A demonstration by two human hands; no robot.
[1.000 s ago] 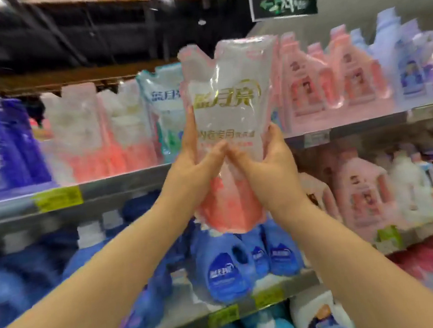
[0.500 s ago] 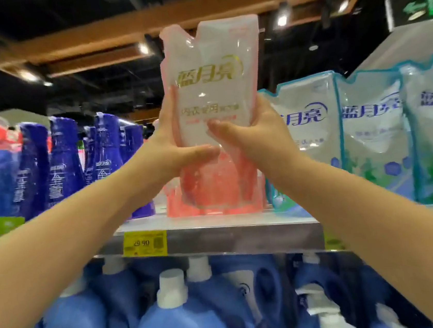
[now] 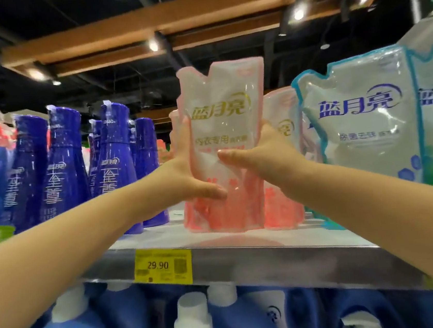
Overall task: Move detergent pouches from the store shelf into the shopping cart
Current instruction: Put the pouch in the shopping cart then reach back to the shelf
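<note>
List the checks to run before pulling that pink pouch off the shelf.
1. Grip of left hand on pink pouch: ok.
2. Grip of right hand, thumb across the front: ok.
3. Pouch upright: ok.
4. Pouch bottom lifted off the shelf: cannot tell.
5. Pouch free of the rear pouch: cannot tell.
6. Cart in sight: not ok, out of view.

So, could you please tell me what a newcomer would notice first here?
The pink pouch is centre frame, gripped by the left hand and right hand. Left of it stand dark blue bottles; right, white-and-teal pouches; a yellow price tag marks the shelf edge below.
</note>
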